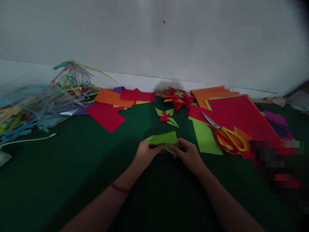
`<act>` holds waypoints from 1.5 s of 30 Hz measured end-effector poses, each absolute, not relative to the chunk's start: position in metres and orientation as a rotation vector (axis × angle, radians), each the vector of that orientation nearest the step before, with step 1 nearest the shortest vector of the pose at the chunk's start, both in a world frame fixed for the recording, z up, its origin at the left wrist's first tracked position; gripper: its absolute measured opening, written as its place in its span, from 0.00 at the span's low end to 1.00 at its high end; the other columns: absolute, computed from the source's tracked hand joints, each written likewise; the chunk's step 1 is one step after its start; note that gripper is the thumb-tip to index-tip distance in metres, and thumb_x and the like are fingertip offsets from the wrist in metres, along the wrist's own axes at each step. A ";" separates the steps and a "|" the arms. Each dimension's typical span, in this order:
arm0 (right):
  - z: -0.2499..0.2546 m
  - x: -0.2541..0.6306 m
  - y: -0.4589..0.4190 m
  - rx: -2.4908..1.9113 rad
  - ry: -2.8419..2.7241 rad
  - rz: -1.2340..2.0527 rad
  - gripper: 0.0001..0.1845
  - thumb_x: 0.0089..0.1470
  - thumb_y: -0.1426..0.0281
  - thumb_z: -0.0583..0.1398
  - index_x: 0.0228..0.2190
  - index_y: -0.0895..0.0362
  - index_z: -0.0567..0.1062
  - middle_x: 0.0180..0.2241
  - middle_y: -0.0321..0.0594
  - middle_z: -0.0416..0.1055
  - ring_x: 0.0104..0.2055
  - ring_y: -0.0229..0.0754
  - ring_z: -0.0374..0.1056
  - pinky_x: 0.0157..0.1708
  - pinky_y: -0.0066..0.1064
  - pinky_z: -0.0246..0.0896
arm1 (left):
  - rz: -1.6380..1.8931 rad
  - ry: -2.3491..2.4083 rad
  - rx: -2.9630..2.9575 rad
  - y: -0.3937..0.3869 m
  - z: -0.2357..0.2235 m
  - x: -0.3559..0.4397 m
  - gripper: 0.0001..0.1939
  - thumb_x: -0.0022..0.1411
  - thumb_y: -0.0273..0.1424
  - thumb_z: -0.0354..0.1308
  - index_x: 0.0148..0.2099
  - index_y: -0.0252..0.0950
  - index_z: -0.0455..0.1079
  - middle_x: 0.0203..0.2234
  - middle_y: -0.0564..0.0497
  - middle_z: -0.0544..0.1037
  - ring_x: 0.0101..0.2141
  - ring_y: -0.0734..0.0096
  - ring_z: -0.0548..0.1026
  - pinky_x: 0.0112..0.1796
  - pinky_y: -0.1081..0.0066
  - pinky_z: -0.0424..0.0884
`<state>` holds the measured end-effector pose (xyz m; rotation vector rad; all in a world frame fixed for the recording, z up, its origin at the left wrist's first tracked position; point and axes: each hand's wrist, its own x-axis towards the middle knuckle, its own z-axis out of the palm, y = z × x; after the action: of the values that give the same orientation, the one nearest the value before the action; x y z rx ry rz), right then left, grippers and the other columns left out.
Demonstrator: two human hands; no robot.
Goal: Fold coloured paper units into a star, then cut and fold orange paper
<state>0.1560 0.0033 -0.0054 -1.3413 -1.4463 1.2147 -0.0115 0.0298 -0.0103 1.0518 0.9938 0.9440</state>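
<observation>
A light green piece of folded paper [166, 138] is held up between my two hands over the green table. My left hand [146, 152] pinches its lower left side, thumb on the near face. From the right, my right hand [187, 152] grips the lower right part, its thumb almost meeting the left one. The fingers behind the paper are mostly hidden. Just beyond lies a small folded paper piece [165, 117] with a red middle and green points. Farther back sits a layered paper flower [178, 96] in red, orange and green.
Scissors [224, 132] with red and yellow handles lie on stacked red sheets [241, 116] and green paper [206, 137] at right. Orange and red sheets [106, 117] lie at back left, beside a clear plastic bag [41, 96] of coloured strips. A white cable [31, 140] runs in front.
</observation>
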 end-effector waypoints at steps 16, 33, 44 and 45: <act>-0.008 0.158 0.008 -1.377 -1.380 1.172 0.12 0.49 0.58 0.59 0.29 0.55 0.69 0.22 0.33 0.68 0.20 0.33 0.60 0.20 0.26 0.57 | 1.067 0.968 0.737 0.033 -0.011 -0.013 0.19 0.54 0.42 0.57 0.37 0.28 0.70 0.29 0.43 0.78 0.32 0.60 0.77 0.33 0.63 0.74; -0.008 0.163 0.008 -1.357 -1.321 1.203 0.11 0.54 0.60 0.55 0.31 0.55 0.70 0.17 0.30 0.64 0.18 0.32 0.60 0.20 0.24 0.56 | 1.146 0.945 0.704 0.032 -0.011 -0.015 0.19 0.57 0.40 0.55 0.40 0.26 0.68 0.28 0.42 0.78 0.31 0.59 0.78 0.31 0.65 0.74; 0.000 0.167 0.004 -1.335 -1.171 1.337 0.12 0.52 0.59 0.56 0.31 0.56 0.69 0.22 0.32 0.67 0.22 0.33 0.64 0.22 0.25 0.60 | 1.139 1.119 0.875 0.032 -0.003 -0.015 0.15 0.50 0.32 0.62 0.40 0.32 0.71 0.34 0.49 0.76 0.34 0.66 0.75 0.30 0.70 0.75; 0.001 0.167 0.005 -1.340 -1.159 1.319 0.12 0.52 0.59 0.56 0.31 0.56 0.69 0.22 0.33 0.68 0.23 0.34 0.65 0.23 0.26 0.61 | 1.113 1.140 0.926 0.032 -0.002 -0.015 0.14 0.50 0.33 0.61 0.40 0.32 0.71 0.33 0.50 0.76 0.33 0.67 0.75 0.30 0.70 0.75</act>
<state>0.1673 0.0045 0.0007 -1.3396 -1.1589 1.3187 -0.0149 0.0317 -0.0025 0.9259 1.1398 1.1128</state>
